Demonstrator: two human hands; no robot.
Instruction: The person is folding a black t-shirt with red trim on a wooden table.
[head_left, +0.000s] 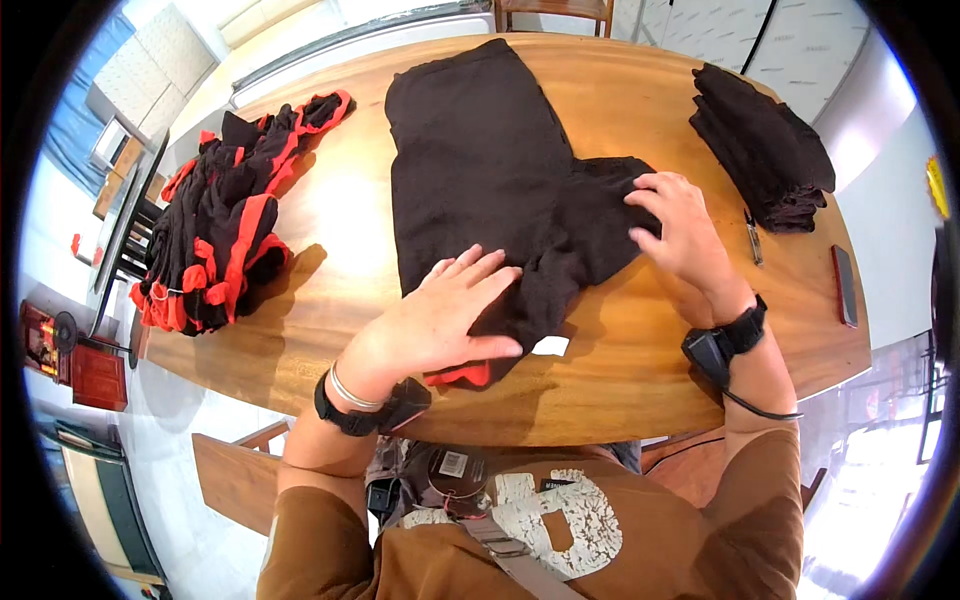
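A black fabric garment (472, 157) with a bit of red trim lies spread on the wooden table (345, 375), its sleeve reaching out to the right. My left hand (450, 315) rests flat on the garment's near part, fingers apart. Over the end of the sleeve, my right hand (671, 221) is curved with fingers and thumb apart; whether it pinches the cloth is unclear. A small white tag (551, 346) sticks out from beneath the garment's near edge. Red trim (459, 373) shows below my left palm.
A rumpled pile of black garments with red trim (217, 217) sits at the left. Folded black garments (765, 150) are stacked at the far right. Closer by lie a pen (753, 238) and a phone (844, 286), near the table's right edge.
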